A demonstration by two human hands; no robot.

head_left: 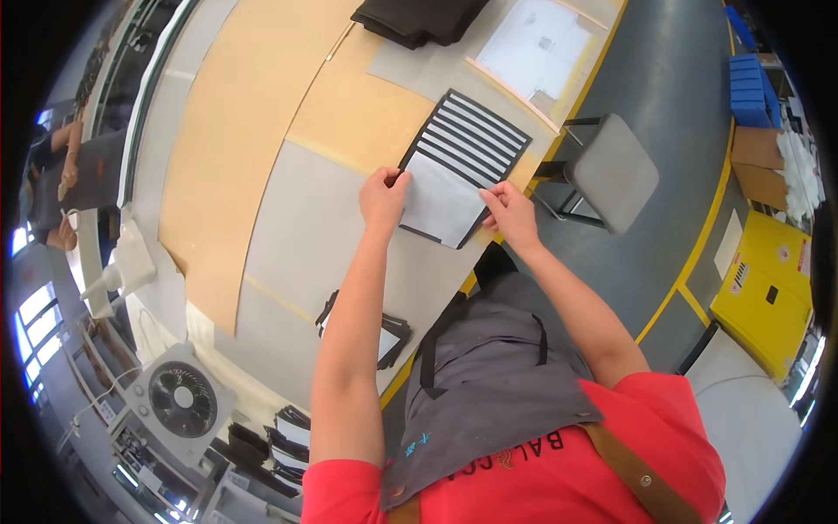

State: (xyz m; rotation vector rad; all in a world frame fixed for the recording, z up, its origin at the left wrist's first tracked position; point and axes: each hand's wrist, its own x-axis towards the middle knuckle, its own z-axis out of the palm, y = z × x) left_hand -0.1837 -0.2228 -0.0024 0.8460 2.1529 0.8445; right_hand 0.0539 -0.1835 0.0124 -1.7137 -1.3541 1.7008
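On the table in front of me lies a flat black panel (476,131) with several white strips across its far half. Its near half is covered by a smooth pale grey-white sheet (439,199), and a black border shows along the near edge. My left hand (382,203) is closed at the left edge, where the sheet meets the strips, thumb and fingers pinched together. At the right edge my right hand (513,217) pinches the sheet's corner between thumb and fingers. What lies under the sheet is hidden.
Large tan boards (236,131) cover much of the table. Black pieces (419,19) are stacked at the far end, near a white printed sheet (534,51). More black-and-white pieces (394,336) lie by my left forearm. A stool (614,172) stands right; a box fan (182,397) stands left.
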